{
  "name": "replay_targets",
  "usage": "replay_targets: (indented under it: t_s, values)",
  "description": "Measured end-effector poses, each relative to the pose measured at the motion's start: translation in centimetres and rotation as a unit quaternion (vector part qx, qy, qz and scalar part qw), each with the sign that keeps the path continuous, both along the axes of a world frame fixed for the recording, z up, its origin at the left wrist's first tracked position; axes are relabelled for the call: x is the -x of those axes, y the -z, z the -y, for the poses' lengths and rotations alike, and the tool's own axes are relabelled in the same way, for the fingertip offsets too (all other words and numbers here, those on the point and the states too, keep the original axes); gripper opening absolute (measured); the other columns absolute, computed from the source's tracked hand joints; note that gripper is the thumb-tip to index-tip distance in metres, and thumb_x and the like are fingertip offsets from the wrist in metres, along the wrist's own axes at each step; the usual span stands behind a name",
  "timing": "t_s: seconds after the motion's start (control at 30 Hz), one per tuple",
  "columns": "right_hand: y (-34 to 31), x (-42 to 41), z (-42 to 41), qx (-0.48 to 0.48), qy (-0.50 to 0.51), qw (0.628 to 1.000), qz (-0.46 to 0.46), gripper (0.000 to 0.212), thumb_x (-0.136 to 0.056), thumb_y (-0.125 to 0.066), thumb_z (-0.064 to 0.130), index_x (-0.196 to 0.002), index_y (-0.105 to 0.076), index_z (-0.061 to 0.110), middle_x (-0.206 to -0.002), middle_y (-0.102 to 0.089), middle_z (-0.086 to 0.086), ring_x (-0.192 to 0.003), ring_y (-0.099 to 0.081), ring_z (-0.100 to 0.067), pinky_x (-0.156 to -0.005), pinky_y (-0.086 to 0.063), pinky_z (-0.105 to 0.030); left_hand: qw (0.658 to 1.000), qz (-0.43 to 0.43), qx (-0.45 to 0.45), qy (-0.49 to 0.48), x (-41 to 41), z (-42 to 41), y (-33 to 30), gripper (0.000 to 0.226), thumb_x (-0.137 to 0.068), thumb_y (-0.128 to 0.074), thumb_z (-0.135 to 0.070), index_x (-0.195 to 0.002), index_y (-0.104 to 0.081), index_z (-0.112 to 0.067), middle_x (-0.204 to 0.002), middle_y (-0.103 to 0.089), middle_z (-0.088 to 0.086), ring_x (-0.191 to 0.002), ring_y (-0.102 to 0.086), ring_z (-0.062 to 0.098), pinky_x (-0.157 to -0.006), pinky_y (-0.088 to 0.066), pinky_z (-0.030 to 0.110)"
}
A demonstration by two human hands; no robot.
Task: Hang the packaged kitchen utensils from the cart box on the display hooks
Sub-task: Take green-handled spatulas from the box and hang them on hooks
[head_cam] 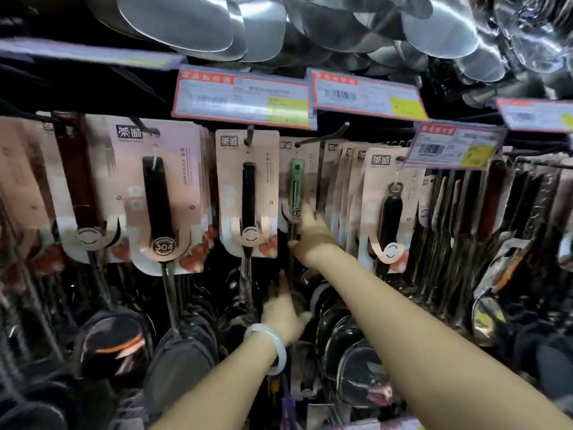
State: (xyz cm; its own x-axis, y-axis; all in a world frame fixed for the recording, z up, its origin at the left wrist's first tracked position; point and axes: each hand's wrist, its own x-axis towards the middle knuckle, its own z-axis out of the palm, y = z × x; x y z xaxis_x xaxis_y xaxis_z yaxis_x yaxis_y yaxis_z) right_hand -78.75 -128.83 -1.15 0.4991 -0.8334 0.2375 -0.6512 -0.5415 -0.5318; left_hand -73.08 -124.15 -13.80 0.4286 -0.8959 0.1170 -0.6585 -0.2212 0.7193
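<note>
A green-handled utensil on a pink card (297, 181) hangs on a long black display hook (324, 137) in the middle of the rack. My right hand (310, 235) reaches up to the card's lower edge, thumb on the left of the shaft and fingers behind the card, gripping it. Lower down, my left hand (283, 311), with a white bangle on the wrist, has its fingers spread against the dark utensil heads below; blur hides whether it holds anything. The cart box is out of view.
Black-handled utensils on pink cards (248, 193) hang to the left and several packed cards (384, 200) to the right. Price tags (242, 99) stick out above the hooks. Steel bowls (192, 23) hang overhead. Dark ladle heads fill the space below.
</note>
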Motion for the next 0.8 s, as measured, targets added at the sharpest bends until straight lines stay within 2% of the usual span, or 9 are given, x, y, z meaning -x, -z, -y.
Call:
replay_targets:
  t_s: [0.07, 0.17, 0.27, 0.33, 0.4, 0.5, 0.6, 0.7, 0.8]
  values:
    - [0.1, 1.4, -2.0, 0.018, -0.023, 0.998, -0.048, 0.084, -0.089, -0.057, 0.015, -0.15, 0.0, 0.021, -0.158, -0.007, -0.014, -0.143, -0.022, -0.033, -0.11, -0.03, -0.034, 0.999, 0.035, -0.031, 0.008, 0.3, -1.7, 0.0, 0.097, -0.084, -0.062, -0.03, -0.147, 0.011, -0.017, -0.151, -0.018, 0.016, -0.14, -0.019, 0.033, -0.115, -0.021, 0.039]
    - [1.2, 5.0, -5.7, 0.037, -0.071, 0.993, -0.092, 0.077, -0.088, -0.061, 0.023, -0.149, -0.015, 0.014, -0.152, -0.029, -0.014, -0.14, -0.028, -0.027, -0.111, -0.027, -0.029, 0.996, 0.069, -0.017, 0.059, 0.8, -4.3, -0.1, 0.093, -0.085, -0.06, -0.033, -0.147, 0.008, -0.015, -0.154, -0.004, 0.016, -0.144, -0.004, 0.031, -0.117, -0.01, 0.037]
    - [3.8, 9.6, -9.2, 0.008, -0.08, 0.989, -0.123, 0.073, -0.088, -0.061, 0.025, -0.148, -0.022, 0.011, -0.151, -0.031, -0.011, -0.139, -0.031, -0.023, -0.105, -0.023, -0.019, 0.987, 0.12, -0.018, 0.104, 1.5, -6.7, 0.4, 0.09, -0.088, -0.054, -0.039, -0.147, 0.01, -0.017, -0.156, 0.009, 0.015, -0.145, 0.008, 0.028, -0.118, -0.004, 0.037]
    - [6.0, 12.7, -10.6, -0.006, -0.056, 0.988, -0.142, 0.07, -0.088, -0.062, 0.024, -0.146, -0.026, 0.008, -0.15, -0.033, -0.012, -0.138, -0.033, -0.023, -0.101, -0.023, -0.017, 0.976, 0.173, -0.015, 0.132, 2.9, -7.8, 1.2, 0.087, -0.089, -0.05, -0.044, -0.147, 0.009, -0.017, -0.156, 0.01, 0.013, -0.145, 0.01, 0.027, -0.119, -0.004, 0.04]
    - [8.5, 16.2, -11.6, -0.026, -0.01, 0.984, -0.173, 0.071, -0.089, -0.06, 0.027, -0.147, -0.023, 0.008, -0.152, -0.029, -0.013, -0.141, -0.027, -0.023, -0.101, -0.019, -0.018, 0.959, 0.226, -0.01, 0.171, 5.1, -8.7, 2.5, 0.085, -0.089, -0.046, -0.049, -0.147, 0.008, -0.018, -0.157, 0.011, 0.01, -0.145, 0.012, 0.025, -0.118, -0.003, 0.042]
    - [12.4, 21.6, -12.6, -0.039, 0.073, 0.966, -0.245, 0.077, -0.091, -0.054, 0.037, -0.15, -0.013, 0.011, -0.157, -0.012, -0.014, -0.146, -0.011, -0.026, -0.113, -0.014, -0.028, 0.927, 0.266, -0.013, 0.263, 9.7, -9.6, 4.5, 0.081, -0.091, -0.037, -0.054, -0.147, 0.011, -0.021, -0.156, 0.018, 0.007, -0.143, 0.019, 0.021, -0.116, 0.002, 0.042]
    - [15.1, 27.1, -14.1, -0.033, 0.131, 0.948, -0.288, 0.077, -0.092, -0.052, 0.041, -0.15, -0.012, 0.011, -0.155, -0.015, -0.016, -0.143, -0.013, -0.031, -0.113, -0.016, -0.034, 0.893, 0.29, 0.015, 0.345, 15.1, -10.0, 5.8, 0.078, -0.091, -0.034, -0.054, -0.147, 0.009, -0.021, -0.156, 0.016, 0.006, -0.144, 0.018, 0.021, -0.116, 0.003, 0.042]
    - [17.2, 32.8, -15.8, -0.044, 0.194, 0.926, -0.321, 0.078, -0.093, -0.048, 0.046, -0.151, -0.004, 0.018, -0.159, -0.002, -0.012, -0.147, -0.001, -0.03, -0.117, -0.012, -0.041, 0.854, 0.315, 0.034, 0.412, 20.8, -10.1, 6.7, 0.078, -0.091, -0.032, -0.055, -0.147, 0.011, -0.02, -0.156, 0.018, 0.007, -0.143, 0.018, 0.022, -0.116, 0.004, 0.043]
    - [19.4, 38.5, -17.5, -0.065, 0.274, 0.899, -0.336, 0.076, -0.093, -0.05, 0.041, -0.151, -0.005, 0.022, -0.159, 0.003, -0.011, -0.147, 0.004, -0.028, -0.117, -0.012, -0.046, 0.819, 0.342, 0.028, 0.461, 26.0, -10.0, 7.8, 0.077, -0.092, -0.029, -0.056, -0.146, 0.012, -0.02, -0.156, 0.018, 0.006, -0.143, 0.019, 0.023, -0.116, 0.005, 0.043]
